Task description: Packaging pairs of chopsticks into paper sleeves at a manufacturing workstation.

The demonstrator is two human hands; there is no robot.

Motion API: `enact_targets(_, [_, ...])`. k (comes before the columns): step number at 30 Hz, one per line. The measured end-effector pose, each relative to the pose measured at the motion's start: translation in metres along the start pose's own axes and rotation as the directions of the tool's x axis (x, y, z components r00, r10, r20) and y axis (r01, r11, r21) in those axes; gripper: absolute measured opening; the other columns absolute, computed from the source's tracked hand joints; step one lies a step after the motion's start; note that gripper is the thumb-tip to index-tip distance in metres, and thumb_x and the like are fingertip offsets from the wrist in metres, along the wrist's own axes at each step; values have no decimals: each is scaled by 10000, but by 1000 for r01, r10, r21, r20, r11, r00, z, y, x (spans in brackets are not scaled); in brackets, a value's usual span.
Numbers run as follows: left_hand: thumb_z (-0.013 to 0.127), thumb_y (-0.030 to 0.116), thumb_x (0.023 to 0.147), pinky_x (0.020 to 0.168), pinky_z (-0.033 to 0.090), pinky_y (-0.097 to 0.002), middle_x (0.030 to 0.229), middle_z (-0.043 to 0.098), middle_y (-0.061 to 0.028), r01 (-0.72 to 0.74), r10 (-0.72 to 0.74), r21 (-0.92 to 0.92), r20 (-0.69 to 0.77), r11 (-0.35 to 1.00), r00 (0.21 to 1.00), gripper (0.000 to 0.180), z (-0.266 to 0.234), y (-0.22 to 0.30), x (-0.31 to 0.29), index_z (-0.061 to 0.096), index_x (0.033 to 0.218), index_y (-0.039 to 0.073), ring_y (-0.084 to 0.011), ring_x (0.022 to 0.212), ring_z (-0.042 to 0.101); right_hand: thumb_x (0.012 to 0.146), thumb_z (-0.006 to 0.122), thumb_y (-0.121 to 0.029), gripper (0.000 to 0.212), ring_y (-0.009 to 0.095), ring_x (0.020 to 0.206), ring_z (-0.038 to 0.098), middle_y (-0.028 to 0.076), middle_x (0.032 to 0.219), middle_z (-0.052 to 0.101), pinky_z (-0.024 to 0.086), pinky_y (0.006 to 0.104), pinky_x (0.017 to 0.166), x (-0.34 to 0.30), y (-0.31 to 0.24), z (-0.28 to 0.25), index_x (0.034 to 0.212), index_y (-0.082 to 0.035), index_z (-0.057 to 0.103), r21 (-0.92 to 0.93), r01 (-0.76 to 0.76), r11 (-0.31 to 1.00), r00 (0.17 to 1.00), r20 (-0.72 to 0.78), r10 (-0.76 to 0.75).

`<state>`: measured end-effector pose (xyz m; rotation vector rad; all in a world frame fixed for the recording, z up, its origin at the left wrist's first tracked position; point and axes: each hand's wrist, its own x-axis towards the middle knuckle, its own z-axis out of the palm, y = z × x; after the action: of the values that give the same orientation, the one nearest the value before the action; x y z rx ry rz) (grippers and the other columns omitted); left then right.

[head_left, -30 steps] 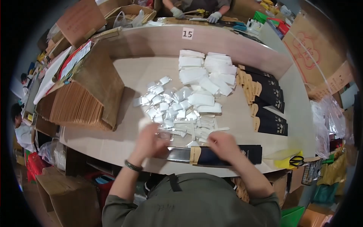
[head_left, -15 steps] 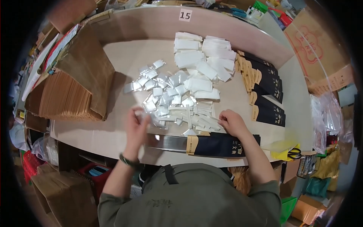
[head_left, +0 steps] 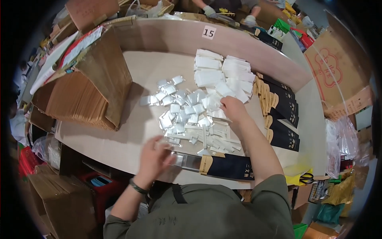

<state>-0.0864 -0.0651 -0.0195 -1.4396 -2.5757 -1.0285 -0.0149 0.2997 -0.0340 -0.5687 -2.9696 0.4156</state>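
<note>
My right hand (head_left: 235, 109) reaches over the pile of flat white packets (head_left: 209, 78), its fingers pinched at the edge of one. Low over the near side of the table is my left hand (head_left: 153, 159), its fingers curled and smeared by motion. Beside its fingertips, a small silvery packet (head_left: 179, 160) lies on a metal strip (head_left: 191, 162). A dark sleeve with a tan end (head_left: 227, 166) rests on the strip's right part. Between the hands spread small clear-wrapped white packets (head_left: 181, 115) and narrow white sticks (head_left: 217, 135).
At left stands an open carton (head_left: 115, 67) packed with brown sheets (head_left: 75, 99). More dark sleeves (head_left: 282, 133) overlap along the right side. Scissors (head_left: 306, 178) lie at the right front edge. A low wall (head_left: 167, 34) rims the back; beyond it, another person's gloved hands (head_left: 250, 20) show.
My right hand has moved from the narrow sticks farther away to the flat white packets. My left hand has come nearer, to the metal strip, where a small packet now shows. The view has shifted.
</note>
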Motion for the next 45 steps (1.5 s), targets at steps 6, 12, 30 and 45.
enact_targets(6, [630, 106, 860, 735, 520, -390, 934, 655, -131, 309, -131, 306, -488, 900, 863, 171, -149, -122, 86, 679, 1013, 48, -309, 869, 657, 799, 653, -172, 149, 360, 792, 637, 148, 831, 660, 508, 458, 730, -10, -1, 0, 874, -45, 674, -89, -57, 994, 996, -67, 51])
enact_targets(12, [556, 163, 886, 760, 517, -462, 871, 674, -241, 376, -336, 392, -170, 839, 927, 226, -162, -180, 103, 710, 982, 29, -407, 858, 654, 827, 622, -267, 251, 351, 752, 651, 170, 802, 675, 508, 456, 666, -78, -128, -11, 843, -18, 655, 333, -49, 942, 973, 229, -30])
enact_targets(30, [582, 140, 993, 814, 438, -254, 933, 618, 5, 257, -525, -751, -139, 609, 840, 207, -52, -126, -65, 673, 1115, 0, -102, 848, 530, 773, 767, -200, 298, 339, 957, 593, 128, 1068, 609, 486, 456, 852, -155, -149, 16, 972, -42, 611, 278, 248, 928, 966, -141, -216])
enact_targets(45, [748, 53, 789, 761, 517, -326, 923, 639, -69, 51, 84, -435, 285, 899, 955, 162, 47, 26, -1, 715, 948, 39, -255, 882, 637, 720, 807, -217, 376, 391, 1185, 517, 211, 1312, 541, 461, 451, 966, -168, -117, 26, 941, 3, 597, 276, 380, 883, 925, -83, -372])
